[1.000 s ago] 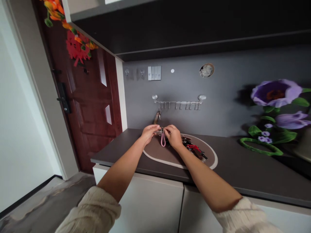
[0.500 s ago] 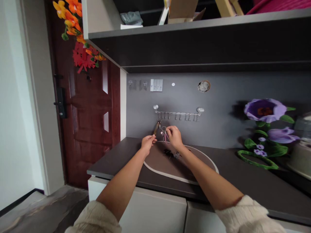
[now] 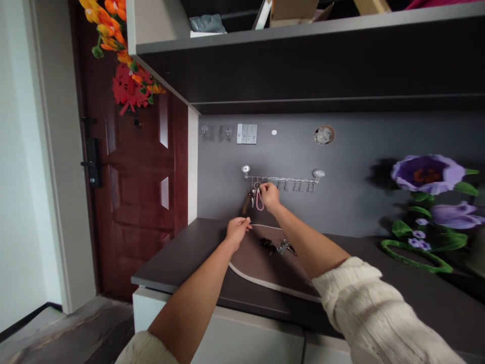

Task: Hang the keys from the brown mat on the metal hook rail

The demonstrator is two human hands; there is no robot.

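My right hand [image 3: 270,196] pinches a key ring with a pink strap [image 3: 259,200] and a few keys, holding it up against the left part of a metal hook rail [image 3: 282,179] on the wall. Whether the ring sits on a hook is not clear. Just left of it, a brown strap [image 3: 246,205] with keys hangs from the rail. Below that strap my left hand [image 3: 238,231] is closed, fingertips together, with nothing visible in them. More keys [image 3: 282,246] and a black item [image 3: 267,245] lie on the brown mat [image 3: 250,263] beneath my hands.
A dark counter [image 3: 182,253] carries the mat. Purple crocheted flowers [image 3: 428,174] stand at the right. An overhead shelf [image 3: 303,65] juts out above, and a dark red door [image 3: 140,202] is at the left. Switches [image 3: 246,134] are on the wall.
My right hand has raised the key ring with the pink strap to the rail. My left hand has come off the brown strap and shifted slightly down and right.
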